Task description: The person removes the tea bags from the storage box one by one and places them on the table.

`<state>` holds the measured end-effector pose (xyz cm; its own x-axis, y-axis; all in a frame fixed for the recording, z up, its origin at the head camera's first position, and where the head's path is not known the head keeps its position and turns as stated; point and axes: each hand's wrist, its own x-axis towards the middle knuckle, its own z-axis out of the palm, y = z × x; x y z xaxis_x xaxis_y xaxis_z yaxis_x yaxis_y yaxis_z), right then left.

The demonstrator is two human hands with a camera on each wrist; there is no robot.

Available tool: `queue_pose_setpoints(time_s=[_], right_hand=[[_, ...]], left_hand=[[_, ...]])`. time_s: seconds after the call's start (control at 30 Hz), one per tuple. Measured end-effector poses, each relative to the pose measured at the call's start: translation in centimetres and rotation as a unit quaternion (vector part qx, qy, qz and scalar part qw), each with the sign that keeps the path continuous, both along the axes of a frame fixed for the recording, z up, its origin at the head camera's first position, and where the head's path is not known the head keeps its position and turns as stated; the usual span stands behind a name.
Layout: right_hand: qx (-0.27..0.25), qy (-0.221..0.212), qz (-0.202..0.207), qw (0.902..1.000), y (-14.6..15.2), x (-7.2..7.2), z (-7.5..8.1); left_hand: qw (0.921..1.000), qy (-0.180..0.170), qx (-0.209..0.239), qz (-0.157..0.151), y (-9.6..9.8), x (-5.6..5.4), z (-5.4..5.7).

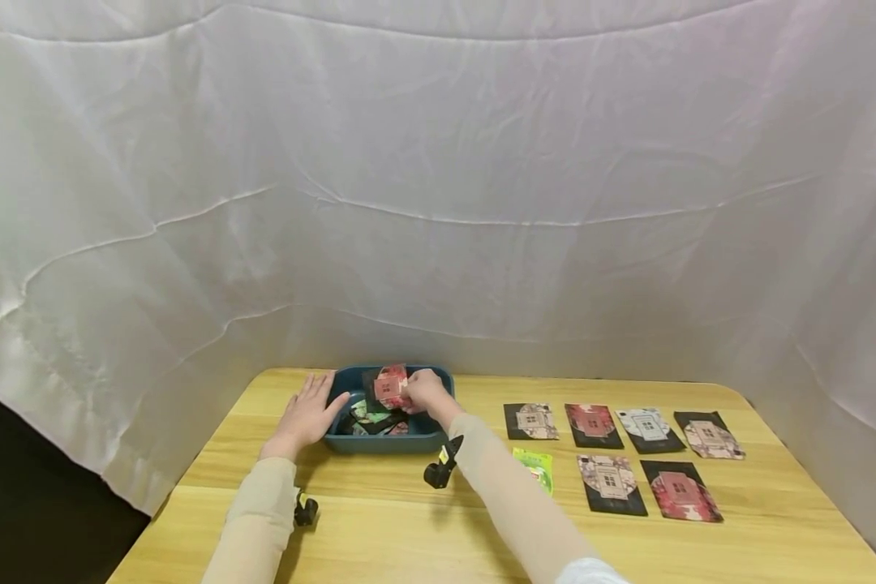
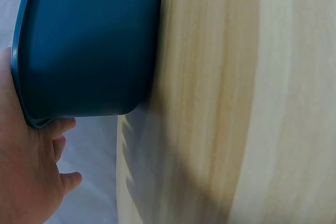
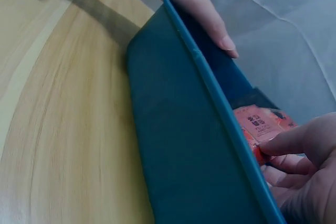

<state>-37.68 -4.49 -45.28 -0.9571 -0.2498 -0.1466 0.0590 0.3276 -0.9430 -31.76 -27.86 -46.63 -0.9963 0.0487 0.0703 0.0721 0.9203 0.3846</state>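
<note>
Pinches red packet in fingers of right hand at mouth of blue bin, near far left corner of table. Rests left hand, fingers spread wide, on bin's left rim.

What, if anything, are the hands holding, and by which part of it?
The right hand pinches a black-and-red packet by its red end. The left hand rests on the blue bin's rim, fingers straight.
</note>
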Motion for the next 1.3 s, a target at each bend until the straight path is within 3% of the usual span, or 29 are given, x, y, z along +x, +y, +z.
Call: queue_pose_setpoints(time_s=[0.27, 0.6, 0.83, 0.97, 1.3], right_hand=[[-0.067, 0.0, -0.008, 0.9977, 1.7, -0.5, 0.7], [-0.089, 0.005, -0.016, 0.9959, 4.4, -0.9, 2.7], [-0.135, 0.004, -0.014, 0.9907, 7.7, -1.1, 3.1], [-0.152, 0.008, -0.02, 0.9882, 10.2, -0.9, 3.0], [-0.134, 0.025, -0.026, 0.9903, 16.5, 0.8, 3.1]], left_hand=[[1.0, -0.002, -0.001, 0.0, 0.0, 0.0, 0.2], [1.0, -0.003, 0.001, -0.004, -0.1, 0.3, 0.7], [1.0, -0.002, -0.002, -0.005, -0.1, 0.3, 0.7], [1.0, -0.002, 0.0, -0.005, -0.2, 0.2, 0.6], [1.0, 0.003, -0.001, -0.007, -0.3, 0.1, 0.3]])
